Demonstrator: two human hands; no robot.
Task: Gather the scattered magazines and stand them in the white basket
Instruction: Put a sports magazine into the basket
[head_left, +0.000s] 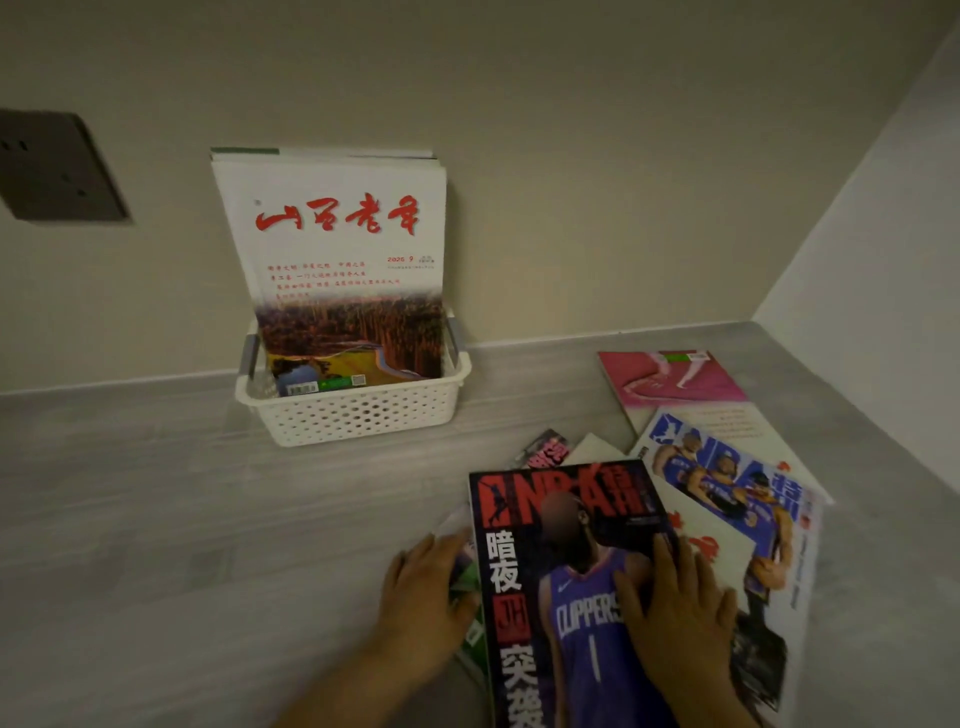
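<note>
Head view. At the centre left of the frame we see the white basket (353, 410), a perforated plastic bin standing on the grey tabletop (156, 509) against the beige wall (571, 156). Several magazines already stand in it, leaning back on the wall; the front one is a white-covered magazine (337, 270) with red calligraphic lettering and a landscape photograph on its lower half. A dark wall socket (57, 166) occupies the upper left of the frame.

At the lower right lies the scattered pile. On top we note a black basketball magazine (550, 597) showing a player in a blue jersey. Our left hand (426, 597) rests at this magazine's left edge, fingers curled over the edge of a green-edged magazine (470, 608) beneath it; we cannot tell whether it grips anything. Our right hand (675, 608) lies flat and open, palm down, on the black cover's right side. To the right a white basketball magazine (737, 483) with players in blue fans outward, overlapping other covers. Farther up the frame, near the right wall, a pink magazine (675, 376) lies flat.
</note>
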